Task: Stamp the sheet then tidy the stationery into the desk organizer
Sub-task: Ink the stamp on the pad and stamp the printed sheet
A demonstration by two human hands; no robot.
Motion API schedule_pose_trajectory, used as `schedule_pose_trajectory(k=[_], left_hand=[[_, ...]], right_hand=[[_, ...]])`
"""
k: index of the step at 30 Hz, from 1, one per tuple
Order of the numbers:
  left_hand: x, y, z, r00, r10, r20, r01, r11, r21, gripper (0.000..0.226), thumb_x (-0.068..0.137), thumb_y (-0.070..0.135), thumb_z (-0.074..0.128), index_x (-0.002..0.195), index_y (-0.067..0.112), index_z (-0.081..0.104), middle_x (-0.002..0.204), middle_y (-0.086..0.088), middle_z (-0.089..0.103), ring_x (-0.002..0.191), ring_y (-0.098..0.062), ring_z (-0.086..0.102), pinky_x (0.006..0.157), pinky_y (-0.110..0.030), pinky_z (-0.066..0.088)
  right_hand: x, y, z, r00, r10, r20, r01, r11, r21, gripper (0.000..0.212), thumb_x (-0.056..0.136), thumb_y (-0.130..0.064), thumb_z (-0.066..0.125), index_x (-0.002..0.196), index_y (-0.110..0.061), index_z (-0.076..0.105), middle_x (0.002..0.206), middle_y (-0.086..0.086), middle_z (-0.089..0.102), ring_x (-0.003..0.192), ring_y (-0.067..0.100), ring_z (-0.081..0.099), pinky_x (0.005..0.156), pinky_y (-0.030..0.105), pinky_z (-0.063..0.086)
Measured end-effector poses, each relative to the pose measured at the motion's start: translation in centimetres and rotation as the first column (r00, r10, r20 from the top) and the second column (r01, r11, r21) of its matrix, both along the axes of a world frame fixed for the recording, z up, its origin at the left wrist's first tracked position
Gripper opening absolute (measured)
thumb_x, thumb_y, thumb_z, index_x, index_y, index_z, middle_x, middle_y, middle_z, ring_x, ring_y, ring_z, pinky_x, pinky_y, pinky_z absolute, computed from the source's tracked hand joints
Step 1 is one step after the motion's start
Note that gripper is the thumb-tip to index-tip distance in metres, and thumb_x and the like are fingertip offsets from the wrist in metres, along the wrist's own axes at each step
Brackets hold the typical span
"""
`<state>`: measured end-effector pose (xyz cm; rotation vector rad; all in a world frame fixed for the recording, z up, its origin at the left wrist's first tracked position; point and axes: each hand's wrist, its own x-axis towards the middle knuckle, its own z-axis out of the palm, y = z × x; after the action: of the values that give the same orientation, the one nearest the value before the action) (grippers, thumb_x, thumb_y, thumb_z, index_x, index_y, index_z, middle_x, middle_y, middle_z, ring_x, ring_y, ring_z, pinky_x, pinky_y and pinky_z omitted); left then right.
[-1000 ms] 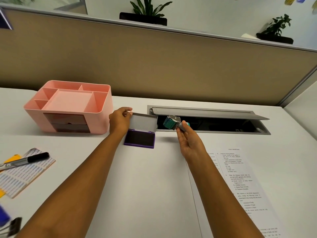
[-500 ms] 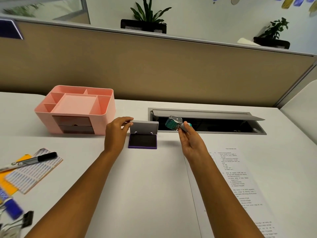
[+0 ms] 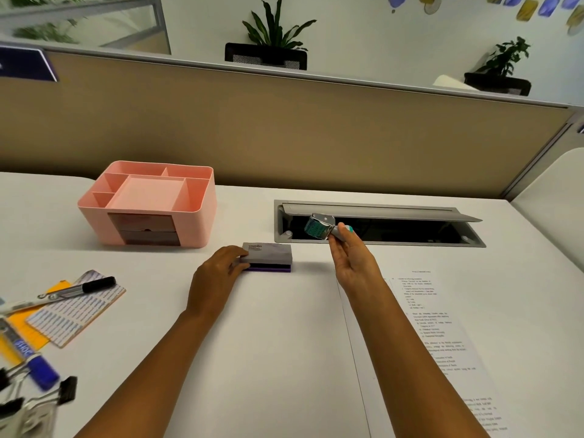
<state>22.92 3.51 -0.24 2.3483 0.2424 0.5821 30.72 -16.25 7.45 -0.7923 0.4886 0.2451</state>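
My left hand [image 3: 218, 273] rests on the left end of the ink pad [image 3: 270, 256], whose grey lid lies almost flat over the purple base. My right hand [image 3: 352, 260] holds a metal date stamp [image 3: 319, 226] with a teal band face, lifted above the desk to the right of the pad. A printed sheet [image 3: 442, 330] lies flat under my right forearm. The pink desk organizer [image 3: 202, 216], with open top compartments and two dark drawers, stands behind and left of the pad.
At the left edge lie a black marker [image 3: 79, 289] on a lined card [image 3: 72, 311], an orange pad, a blue-capped tube [image 3: 41, 371] and black binder clips [image 3: 68, 390]. A cable slot [image 3: 379, 229] with a raised grey flap sits behind my right hand. A tan partition backs the desk.
The ink pad's lid has gone from standing upright to lying down over the purple pad under my left hand. My right hand with the stamp has barely moved.
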Motion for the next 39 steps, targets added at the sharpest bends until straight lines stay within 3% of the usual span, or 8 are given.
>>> schedule_pose_trajectory(k=[2,6,13,16,21,25,29,39], left_hand=[[-0.1,0.0,-0.2,1.000,0.007,-0.014,-0.007,1.000,-0.010,0.019,0.083,0.015,0.064,0.101,0.009,0.066,0.109,-0.005,0.068,0.089,-0.025,0.065,0.081,-0.025,0.046],[0.1,0.0,-0.3,1.000,0.004,-0.024,-0.005,1.000,-0.014,0.020,0.083,0.016,0.065,0.101,0.009,0.066,0.110,-0.006,0.068,0.091,-0.024,0.064,0.082,-0.024,0.045],[-0.2,0.0,-0.6,0.999,-0.004,-0.037,0.003,1.000,-0.012,0.023,0.081,0.017,0.067,0.103,0.009,0.066,0.113,-0.005,0.067,0.100,-0.023,0.063,0.086,-0.022,0.042],[0.1,0.1,-0.4,1.000,0.002,-0.030,-0.003,1.000,-0.015,0.030,0.079,0.021,0.070,0.107,0.012,0.065,0.117,-0.002,0.065,0.105,-0.020,0.061,0.088,-0.023,0.041],[1.8,0.7,0.2,0.993,-0.096,-0.061,0.090,0.992,-0.093,0.049,0.074,0.024,0.075,0.119,0.015,0.059,0.129,-0.001,0.057,0.119,-0.018,0.052,0.101,-0.026,0.038],[2.8,1.0,0.5,0.969,-0.189,-0.158,0.180,0.981,-0.069,0.065,0.070,0.029,0.077,0.128,0.014,0.052,0.135,-0.004,0.052,0.123,-0.020,0.049,0.102,-0.024,0.035],[3.3,1.1,0.3,0.956,-0.219,-0.196,0.210,0.975,-0.068,0.065,0.071,0.030,0.077,0.129,0.015,0.052,0.135,-0.001,0.052,0.120,-0.015,0.049,0.099,-0.016,0.032],[3.5,1.0,-0.1,0.956,-0.222,-0.194,0.207,0.974,-0.096,0.058,0.071,0.029,0.076,0.123,0.011,0.058,0.133,-0.003,0.056,0.120,-0.016,0.052,0.103,-0.021,0.035]], right_hand=[[0.0,0.2,-0.2,1.000,-0.009,0.019,0.009,1.000,-0.003,0.037,0.089,-0.003,0.057,0.126,-0.001,0.051,0.111,0.015,0.061,0.090,0.017,0.063,0.086,0.025,0.050],[-0.1,0.3,-0.4,0.999,0.015,0.031,-0.013,0.998,-0.064,0.040,0.090,-0.001,0.055,0.129,-0.004,0.048,0.128,0.017,0.055,0.116,0.026,0.057,0.099,0.032,0.045],[-0.3,0.5,-0.2,1.000,0.020,0.011,-0.020,0.999,-0.039,0.041,0.091,0.002,0.052,0.131,0.000,0.046,0.125,0.020,0.055,0.122,0.031,0.053,0.107,0.035,0.041],[-0.5,0.7,-0.3,0.999,0.043,0.030,-0.041,0.997,-0.070,0.041,0.090,0.002,0.053,0.130,-0.001,0.047,0.111,0.016,0.058,0.115,0.028,0.057,0.106,0.034,0.042],[-0.7,1.5,-1.2,0.997,0.061,0.046,-0.051,0.978,-0.203,0.037,0.085,-0.006,0.064,0.121,-0.005,0.055,0.120,0.016,0.061,0.106,0.023,0.061,0.094,0.029,0.049],[-1.2,2.6,-1.8,0.998,0.043,0.052,-0.023,0.942,-0.335,0.030,0.079,-0.011,0.071,0.109,-0.012,0.063,0.115,0.012,0.064,0.104,0.022,0.063,0.088,0.026,0.052],[-1.7,4.1,-2.7,0.996,0.071,0.057,-0.036,0.881,-0.472,0.025,0.077,-0.015,0.074,0.099,-0.022,0.064,0.114,0.006,0.063,0.105,0.020,0.058,0.093,0.030,0.048],[-2.5,6.4,-4.7,0.997,0.031,0.076,0.009,0.875,-0.485,0.027,0.081,-0.010,0.069,0.107,-0.013,0.065,0.115,0.007,0.064,0.105,0.020,0.059,0.097,0.031,0.049]])
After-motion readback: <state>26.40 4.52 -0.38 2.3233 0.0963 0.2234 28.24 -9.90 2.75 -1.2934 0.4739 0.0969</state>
